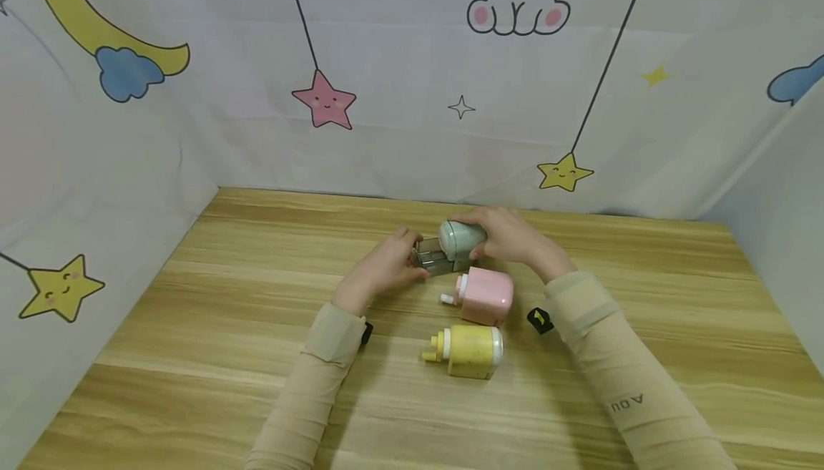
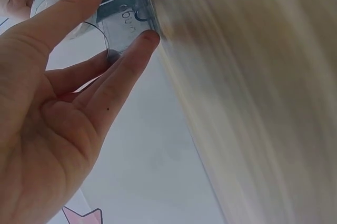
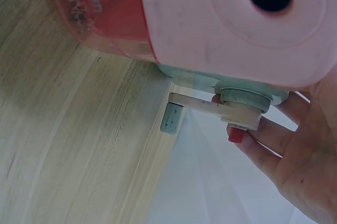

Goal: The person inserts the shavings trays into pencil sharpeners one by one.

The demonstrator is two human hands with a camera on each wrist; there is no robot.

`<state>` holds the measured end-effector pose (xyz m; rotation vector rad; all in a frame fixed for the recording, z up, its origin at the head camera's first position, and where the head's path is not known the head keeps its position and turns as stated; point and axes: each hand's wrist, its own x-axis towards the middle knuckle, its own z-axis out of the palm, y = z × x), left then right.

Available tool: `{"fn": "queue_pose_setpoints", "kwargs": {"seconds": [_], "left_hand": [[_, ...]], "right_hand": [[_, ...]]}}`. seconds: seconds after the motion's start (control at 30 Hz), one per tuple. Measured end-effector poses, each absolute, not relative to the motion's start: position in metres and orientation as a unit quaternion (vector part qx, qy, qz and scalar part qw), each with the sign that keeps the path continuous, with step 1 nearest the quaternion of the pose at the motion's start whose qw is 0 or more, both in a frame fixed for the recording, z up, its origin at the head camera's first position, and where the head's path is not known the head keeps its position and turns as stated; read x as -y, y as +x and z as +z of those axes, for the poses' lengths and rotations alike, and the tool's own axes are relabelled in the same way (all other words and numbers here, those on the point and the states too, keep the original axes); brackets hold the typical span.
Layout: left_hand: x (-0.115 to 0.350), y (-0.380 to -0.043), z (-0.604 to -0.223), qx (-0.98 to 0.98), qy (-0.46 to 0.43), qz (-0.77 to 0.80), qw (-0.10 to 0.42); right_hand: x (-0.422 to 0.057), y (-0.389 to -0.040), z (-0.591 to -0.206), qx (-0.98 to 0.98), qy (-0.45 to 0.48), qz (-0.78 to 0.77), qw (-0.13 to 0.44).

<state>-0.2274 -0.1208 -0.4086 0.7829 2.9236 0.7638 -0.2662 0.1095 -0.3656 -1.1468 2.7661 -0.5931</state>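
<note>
A pale green crank pencil sharpener (image 1: 455, 241) lies toward the back of the table, tilted on its side. My right hand (image 1: 511, 237) grips its body from the right. From its left end projects a clear grey shavings drawer (image 1: 435, 264), which my left hand (image 1: 385, 262) pinches between thumb and fingers. The left wrist view shows the thumb and fingertips at the edges of the drawer (image 2: 124, 21). In the right wrist view, a pink pencil sharpener (image 3: 184, 29) covers much of the green one; the crank arm (image 3: 197, 104) shows below it, fingers behind.
Just in front of the hands lies the pink sharpener (image 1: 487, 297), and nearer still a yellow sharpener (image 1: 473, 352), both with cranks pointing left. A small black piece with a yellow mark (image 1: 539, 320) is beside the right sleeve. Behind the wooden table (image 1: 290, 234) hangs a printed cloth (image 1: 399, 148).
</note>
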Motion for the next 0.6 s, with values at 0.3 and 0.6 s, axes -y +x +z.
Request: {"fn": "queue_pose_setpoints", "kwargs": {"seconds": [0.3, 0.6], "left_hand": [[0.120, -0.227, -0.407, -0.936, 0.238, 0.257, 0.017], [0.111, -0.227, -0.405, -0.924, 0.250, 0.286, 0.033]], "right_hand": [[-0.108, -0.264, -0.363, -0.907, -0.370, -0.192, 0.048], [-0.101, -0.260, -0.362, -0.901, -0.383, -0.194, 0.057]]}}
